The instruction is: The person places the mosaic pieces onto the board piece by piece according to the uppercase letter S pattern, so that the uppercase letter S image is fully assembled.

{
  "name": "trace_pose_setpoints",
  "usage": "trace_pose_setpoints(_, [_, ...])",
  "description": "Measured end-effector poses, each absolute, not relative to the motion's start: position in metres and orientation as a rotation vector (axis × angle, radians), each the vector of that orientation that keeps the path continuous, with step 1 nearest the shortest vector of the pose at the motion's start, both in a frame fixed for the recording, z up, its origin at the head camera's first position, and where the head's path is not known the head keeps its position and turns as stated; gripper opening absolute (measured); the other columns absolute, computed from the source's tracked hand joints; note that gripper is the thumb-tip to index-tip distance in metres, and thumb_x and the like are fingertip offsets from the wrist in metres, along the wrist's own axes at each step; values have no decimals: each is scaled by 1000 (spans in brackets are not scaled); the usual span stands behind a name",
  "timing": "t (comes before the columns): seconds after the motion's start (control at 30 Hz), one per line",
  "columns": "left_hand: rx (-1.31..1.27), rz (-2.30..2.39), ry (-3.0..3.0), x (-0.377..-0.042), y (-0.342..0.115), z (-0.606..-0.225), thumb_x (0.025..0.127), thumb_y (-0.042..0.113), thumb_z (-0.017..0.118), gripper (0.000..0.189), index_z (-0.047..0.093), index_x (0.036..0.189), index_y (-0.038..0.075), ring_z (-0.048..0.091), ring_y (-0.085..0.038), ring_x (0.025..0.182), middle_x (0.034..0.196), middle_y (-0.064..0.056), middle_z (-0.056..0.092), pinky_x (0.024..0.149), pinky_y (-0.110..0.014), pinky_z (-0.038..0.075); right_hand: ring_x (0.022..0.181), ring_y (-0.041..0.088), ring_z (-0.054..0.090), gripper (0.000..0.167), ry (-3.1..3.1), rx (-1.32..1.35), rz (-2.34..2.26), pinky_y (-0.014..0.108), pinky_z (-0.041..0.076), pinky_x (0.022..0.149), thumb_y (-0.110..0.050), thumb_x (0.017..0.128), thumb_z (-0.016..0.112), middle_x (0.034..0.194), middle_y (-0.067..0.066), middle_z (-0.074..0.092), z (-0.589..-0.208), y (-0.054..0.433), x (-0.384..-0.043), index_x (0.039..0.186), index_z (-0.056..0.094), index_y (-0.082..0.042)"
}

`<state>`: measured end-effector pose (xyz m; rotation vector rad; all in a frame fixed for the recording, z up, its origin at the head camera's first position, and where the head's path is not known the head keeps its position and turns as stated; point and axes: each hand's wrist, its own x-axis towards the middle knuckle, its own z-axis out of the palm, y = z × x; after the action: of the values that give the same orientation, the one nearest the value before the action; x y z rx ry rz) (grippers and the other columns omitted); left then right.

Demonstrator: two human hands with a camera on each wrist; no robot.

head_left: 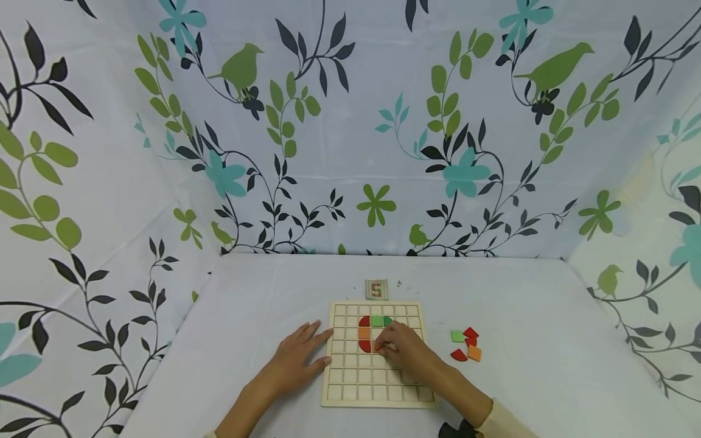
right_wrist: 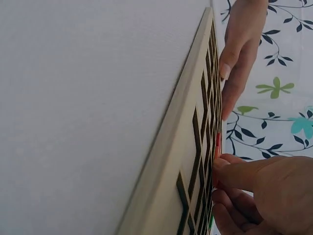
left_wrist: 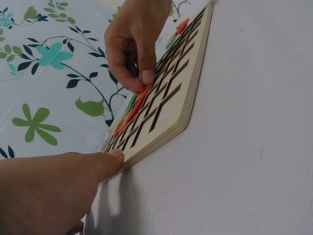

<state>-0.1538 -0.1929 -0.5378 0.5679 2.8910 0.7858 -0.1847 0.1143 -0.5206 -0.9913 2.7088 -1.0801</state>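
A wooden grid board (head_left: 350, 392) lies on the table. Red quarter-round tiles (head_left: 365, 346), an orange square tile (head_left: 364, 333), a light green square (head_left: 376, 320) and a dark green quarter-round (head_left: 387, 320) sit in its upper middle cells. My right hand (head_left: 405, 350) is over the board, thumb and fingertips pinching an orange tile (left_wrist: 146, 91) beside the lower red one; the fingers hide most of it. With fingers spread, my left hand (head_left: 296, 359) rests against the board's left edge, its thumb (left_wrist: 110, 164) touching the rim.
Several loose tiles (head_left: 470, 347), red, orange and light green, lie right of the board. Behind the board is a small card (head_left: 376, 289) with an S-like pattern. Patterned cloth (head_left: 350, 152) hangs behind the white table (head_left: 263, 292). A black object (head_left: 459, 429) shows near my right wrist.
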Motion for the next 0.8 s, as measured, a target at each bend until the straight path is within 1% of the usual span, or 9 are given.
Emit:
trace_pose_setpoints(0.13, [563,779,2886,-154,-193,-539,105,44,64,61,50,159,21,30,-48,156,168,-19,37,120,-73,27,100,16,64,11,2704,-996,-1082,31,58,87,-3,97,74,105,-3,67,-521,113,-185,97,75,-14])
trace_pose_setpoints(0.43, [559,778,2901,-154,-192,-539,104,45,64,61,50,158,20,30,-48,156,168,-19,38,120,-73,27,103,15,62,8,2701,-975,-1067,33,56,90,-8,100,74,109,-4,65,-521,114,-185,100,75,-16])
trace_pose_setpoints(0.53, [559,774,2895,-154,-192,-540,105,47,63,61,50,159,21,30,-48,156,168,-19,37,120,-73,27,105,15,63,7,2715,-963,-1052,35,57,93,-9,100,74,110,-3,65,-521,116,-184,101,76,-16])
trace_pose_setpoints(0.6, [561,765,2895,-154,-192,-541,105,48,63,62,49,159,22,30,-47,156,169,-18,37,120,-73,27,104,17,63,4,2738,-952,-1036,36,58,92,-11,100,74,109,-3,65,-520,118,-184,101,76,-14])
trace_pose_setpoints(0.67, [563,765,2901,-154,-193,-541,105,47,63,61,49,159,22,30,-47,156,169,-18,37,120,-73,27,103,17,64,3,2770,-928,-1024,37,58,90,-12,100,74,108,-2,66,-518,122,-184,101,77,-12])
trace_pose_setpoints(0.8, [569,771,2918,-155,-193,-541,104,46,64,61,51,158,21,31,-47,155,168,-18,38,119,-73,28,100,17,63,3,2824,-780,-1010,39,59,87,-14,99,75,105,-4,66,-512,135,-186,101,76,-13])
